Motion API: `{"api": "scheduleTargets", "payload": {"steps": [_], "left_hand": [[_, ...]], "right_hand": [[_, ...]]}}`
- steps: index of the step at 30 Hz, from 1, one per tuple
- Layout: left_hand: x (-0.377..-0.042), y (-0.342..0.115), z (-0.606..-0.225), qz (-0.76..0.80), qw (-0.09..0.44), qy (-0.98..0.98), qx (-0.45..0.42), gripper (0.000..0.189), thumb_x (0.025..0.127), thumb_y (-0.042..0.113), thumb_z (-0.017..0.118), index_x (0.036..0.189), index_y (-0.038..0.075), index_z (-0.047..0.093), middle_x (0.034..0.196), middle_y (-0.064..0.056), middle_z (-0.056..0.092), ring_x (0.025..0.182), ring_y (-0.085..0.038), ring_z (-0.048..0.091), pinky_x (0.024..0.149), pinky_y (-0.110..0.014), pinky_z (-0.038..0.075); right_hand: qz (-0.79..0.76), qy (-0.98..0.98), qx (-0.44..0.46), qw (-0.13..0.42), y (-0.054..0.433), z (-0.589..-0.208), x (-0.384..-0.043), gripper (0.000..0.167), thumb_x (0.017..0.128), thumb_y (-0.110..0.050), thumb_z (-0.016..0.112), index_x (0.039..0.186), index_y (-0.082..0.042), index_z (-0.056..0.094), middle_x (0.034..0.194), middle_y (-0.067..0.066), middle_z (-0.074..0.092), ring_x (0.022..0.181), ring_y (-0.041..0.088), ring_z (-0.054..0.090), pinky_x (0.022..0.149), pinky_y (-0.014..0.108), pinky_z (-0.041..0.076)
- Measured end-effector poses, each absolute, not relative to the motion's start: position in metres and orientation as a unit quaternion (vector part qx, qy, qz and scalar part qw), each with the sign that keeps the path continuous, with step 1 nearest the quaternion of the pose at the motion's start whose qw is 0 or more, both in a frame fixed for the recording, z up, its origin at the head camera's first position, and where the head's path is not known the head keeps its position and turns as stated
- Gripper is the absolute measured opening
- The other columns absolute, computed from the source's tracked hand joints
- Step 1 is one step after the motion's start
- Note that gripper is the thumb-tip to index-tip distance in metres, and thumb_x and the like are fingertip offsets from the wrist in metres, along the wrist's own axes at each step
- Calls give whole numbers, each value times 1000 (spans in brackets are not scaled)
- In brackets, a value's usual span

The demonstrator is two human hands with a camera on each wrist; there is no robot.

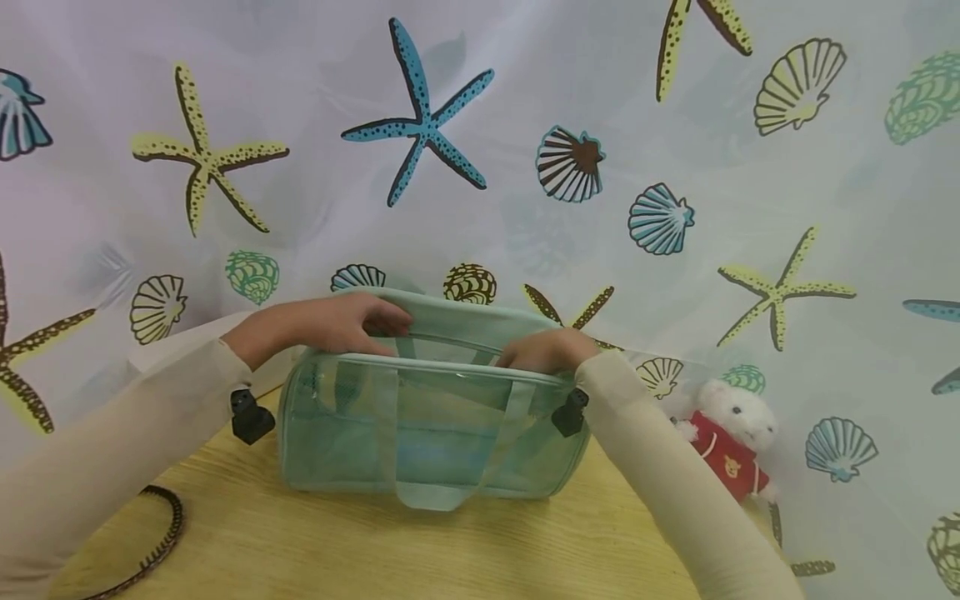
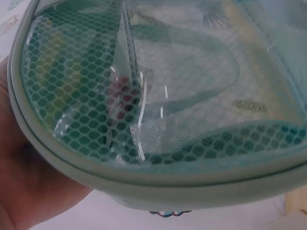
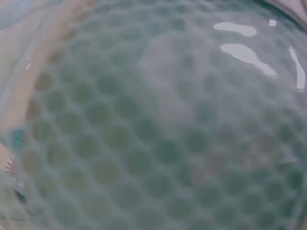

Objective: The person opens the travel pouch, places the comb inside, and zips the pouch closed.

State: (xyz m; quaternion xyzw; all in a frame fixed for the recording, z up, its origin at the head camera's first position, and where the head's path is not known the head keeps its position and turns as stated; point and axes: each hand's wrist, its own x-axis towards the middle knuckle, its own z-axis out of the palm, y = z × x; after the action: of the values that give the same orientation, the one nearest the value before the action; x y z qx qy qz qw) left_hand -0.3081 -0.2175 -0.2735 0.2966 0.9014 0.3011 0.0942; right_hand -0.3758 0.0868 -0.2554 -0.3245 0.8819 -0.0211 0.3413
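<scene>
A pale green see-through bag [image 1: 442, 450] with fabric trim and strap handles stands on the wooden table, its top open. My left hand [image 1: 330, 323] rests over the bag's top left end, thumb along the front rim and the upper fingers reaching over the opening. In the left wrist view part of that hand [image 2: 29, 177] shows behind the bag's rounded mesh end. At the right end my right hand [image 1: 543, 350] dips into the opening, its fingers hidden behind the front rim. Blurred green mesh [image 3: 134, 134] fills the right wrist view.
A white plush toy in a red shirt [image 1: 731, 454] leans at the right against the curtain [image 1: 480, 233], which is printed with starfish and shells. A dark toothed hoop, like a headband [image 1: 168, 533], lies on the wooden table [image 1: 360, 550] at the front left.
</scene>
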Motion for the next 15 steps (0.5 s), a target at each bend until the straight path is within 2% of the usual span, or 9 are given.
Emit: {"api": "scheduleTargets", "payload": {"steps": [4,7,10,12,13,15], "left_hand": [[-302,-219,-276,309,56,903,292,60,99,22,71,148,-3,49,141,-21,62,133,-39,59,111,-53,48],[-296,-222,-274,307,4,909,282,51,97,23,74,142,3,59,127,-13,70,118,-31,68,102,-47,56],[-289,-228,-273,291,-52,917,268,36,96,23,74,129,10,70,112,-6,73,100,-20,68,89,-40,59],[-285,-234,-274,280,-87,922,254,28,96,22,74,122,12,73,109,-4,72,95,-17,65,83,-36,58],[-283,-237,-275,276,-103,924,244,24,97,22,73,119,12,73,108,-4,71,93,-16,63,80,-34,56],[-278,-242,-277,274,-129,928,217,20,98,21,71,115,12,74,109,-6,69,92,-18,61,75,-33,53]], "right_hand": [[-15,878,-345,333,87,-250,-373,38,105,-39,53,138,-24,65,140,-1,65,115,15,66,100,39,54],[-19,881,-351,316,84,-246,-372,42,109,-37,46,145,-20,58,150,3,58,133,22,59,112,45,48],[-35,885,-360,294,79,-244,-373,45,111,-37,42,150,-17,53,156,6,51,144,26,50,118,47,42],[-45,886,-375,269,74,-243,-370,45,111,-36,43,149,-15,53,155,6,52,142,25,51,117,46,43],[-54,886,-383,258,71,-242,-369,44,111,-36,44,148,-15,55,152,6,55,132,24,58,114,45,46],[-74,885,-393,237,65,-241,-366,42,110,-36,47,144,-15,59,134,4,66,106,18,66,100,39,53]]}}
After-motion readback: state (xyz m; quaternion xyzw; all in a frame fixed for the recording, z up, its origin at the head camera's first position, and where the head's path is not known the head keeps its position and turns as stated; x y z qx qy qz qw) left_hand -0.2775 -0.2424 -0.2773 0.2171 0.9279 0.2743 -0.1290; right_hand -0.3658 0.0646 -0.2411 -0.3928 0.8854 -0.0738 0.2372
